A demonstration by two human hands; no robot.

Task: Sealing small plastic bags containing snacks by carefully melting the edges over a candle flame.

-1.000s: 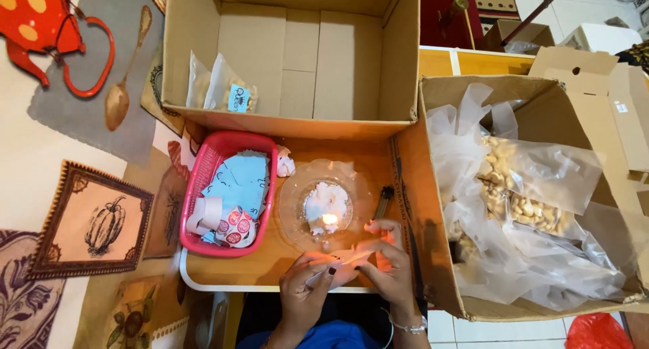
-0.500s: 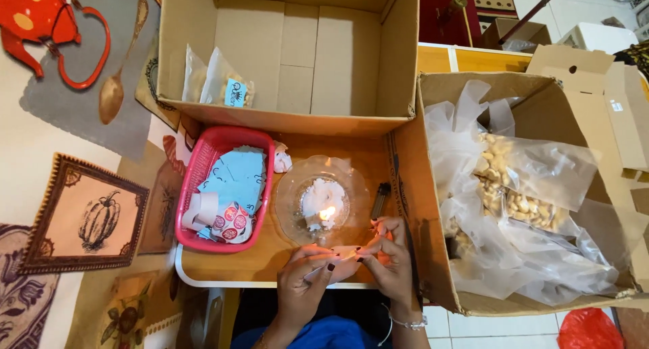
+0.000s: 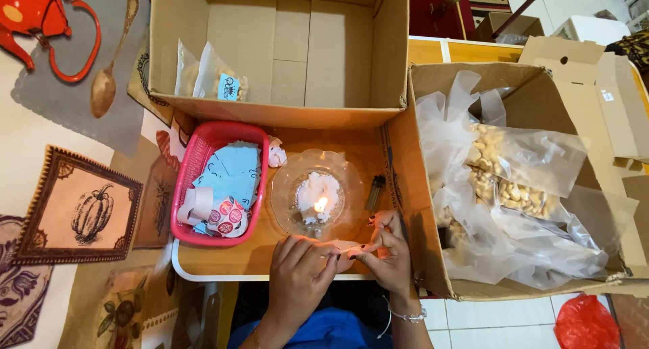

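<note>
Hands (image 3: 338, 258) edged left — pinching a small packet (image 3: 346, 247).

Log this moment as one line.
left hand: pinching small pale piece | right hand: pinching same piece | in front: lit candle on glass dish | left of dish: pink basket

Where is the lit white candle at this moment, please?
In the head view, the lit white candle stands in the clear glass dish mid-table, right of the pink plastic basket.
</note>
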